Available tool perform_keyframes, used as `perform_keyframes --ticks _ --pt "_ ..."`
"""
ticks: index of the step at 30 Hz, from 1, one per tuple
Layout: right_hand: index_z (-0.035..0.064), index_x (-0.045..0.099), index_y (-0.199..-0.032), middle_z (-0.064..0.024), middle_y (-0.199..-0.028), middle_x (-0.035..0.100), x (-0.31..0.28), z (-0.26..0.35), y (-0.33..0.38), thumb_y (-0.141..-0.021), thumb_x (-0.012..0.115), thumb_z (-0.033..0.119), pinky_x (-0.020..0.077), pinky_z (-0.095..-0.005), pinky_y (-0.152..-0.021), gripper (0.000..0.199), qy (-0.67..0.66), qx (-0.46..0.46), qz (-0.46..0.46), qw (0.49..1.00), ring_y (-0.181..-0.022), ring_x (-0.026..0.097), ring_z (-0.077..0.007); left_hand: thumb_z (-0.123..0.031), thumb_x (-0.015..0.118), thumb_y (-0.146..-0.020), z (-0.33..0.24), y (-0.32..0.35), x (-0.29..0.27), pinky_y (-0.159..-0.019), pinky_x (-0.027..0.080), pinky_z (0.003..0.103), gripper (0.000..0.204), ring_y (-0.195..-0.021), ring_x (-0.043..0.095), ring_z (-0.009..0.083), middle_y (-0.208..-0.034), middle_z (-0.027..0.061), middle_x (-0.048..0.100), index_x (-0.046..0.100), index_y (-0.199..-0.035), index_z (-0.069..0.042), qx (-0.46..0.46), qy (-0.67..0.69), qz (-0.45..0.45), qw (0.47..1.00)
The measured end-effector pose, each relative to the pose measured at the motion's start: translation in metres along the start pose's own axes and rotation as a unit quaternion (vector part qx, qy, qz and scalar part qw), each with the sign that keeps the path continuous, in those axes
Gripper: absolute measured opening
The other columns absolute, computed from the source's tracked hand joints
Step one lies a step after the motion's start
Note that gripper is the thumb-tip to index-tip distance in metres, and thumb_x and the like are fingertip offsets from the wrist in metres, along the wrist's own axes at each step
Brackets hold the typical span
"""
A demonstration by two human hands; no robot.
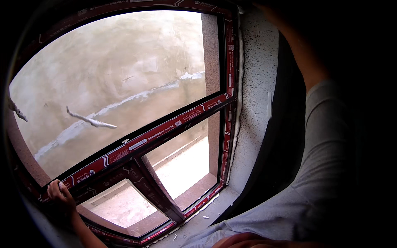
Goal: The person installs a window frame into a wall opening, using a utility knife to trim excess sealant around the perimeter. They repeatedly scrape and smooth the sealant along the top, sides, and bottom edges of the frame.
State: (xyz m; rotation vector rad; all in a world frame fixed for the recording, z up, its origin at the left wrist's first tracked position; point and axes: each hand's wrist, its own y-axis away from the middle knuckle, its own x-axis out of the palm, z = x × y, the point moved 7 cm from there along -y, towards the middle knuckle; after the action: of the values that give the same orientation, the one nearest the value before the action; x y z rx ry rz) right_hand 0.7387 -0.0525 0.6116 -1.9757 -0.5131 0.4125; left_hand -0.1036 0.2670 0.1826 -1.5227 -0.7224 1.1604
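A dark window frame covered in red protective film fills the view. My left hand (60, 194) is at the lower left, fingers curled over the left end of the frame's horizontal crossbar (165, 129). My right forearm (304, 53) rises from a grey sleeve (326, 144) along the right side to the dark upper rim. That hand itself is hidden there. A short vertical bar (155, 192) divides the two lower panes.
White foam sealant (238, 103) runs down the gap between the frame's right side and the rough grey wall reveal (256, 82). A concrete sill (206, 215) with small white crumbs lies below. White smears (91, 120) mark the big upper pane; a plastered wall stands outside.
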Motion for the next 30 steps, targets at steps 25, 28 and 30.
perform_keyframes --ticks 25,28,30 --pt "0.005 0.05 -0.15 -0.0275 -0.145 0.055 0.116 0.146 0.122 -0.107 0.041 0.035 0.0441 -0.0492 -0.113 0.054 -0.372 0.486 0.078 0.787 -0.134 0.055 -0.0418 -0.024 0.045 -0.104 -0.009 -0.007 -0.001 -0.096 0.043 0.051 0.029 -0.094 0.056 0.0405 -0.094 0.0195 0.059 0.059 -0.098 0.001 0.012 0.038 0.005 0.999" --pt "0.0126 0.045 -0.156 -0.0255 -0.147 0.055 0.131 0.135 0.099 -0.108 0.039 0.046 0.0468 -0.0551 -0.108 0.058 -0.397 0.441 0.007 0.805 -0.13 0.056 -0.0444 -0.024 0.045 -0.104 -0.008 -0.007 0.001 -0.096 0.043 0.051 0.029 -0.094 0.056 0.0405 -0.095 0.0195 0.059 0.059 -0.098 0.001 0.012 0.03 -0.001 0.999" --pt "0.0121 0.053 -0.148 -0.0259 -0.139 0.06 0.13 0.142 0.089 -0.107 0.041 0.044 0.0477 -0.0551 -0.105 0.053 -0.425 0.45 0.012 0.786 -0.127 0.058 -0.0458 -0.026 0.044 -0.104 -0.004 -0.004 -0.003 -0.097 0.043 0.051 0.031 -0.094 0.057 0.0408 -0.095 0.0197 0.059 0.058 -0.099 0.001 0.009 0.009 -0.002 1.0"
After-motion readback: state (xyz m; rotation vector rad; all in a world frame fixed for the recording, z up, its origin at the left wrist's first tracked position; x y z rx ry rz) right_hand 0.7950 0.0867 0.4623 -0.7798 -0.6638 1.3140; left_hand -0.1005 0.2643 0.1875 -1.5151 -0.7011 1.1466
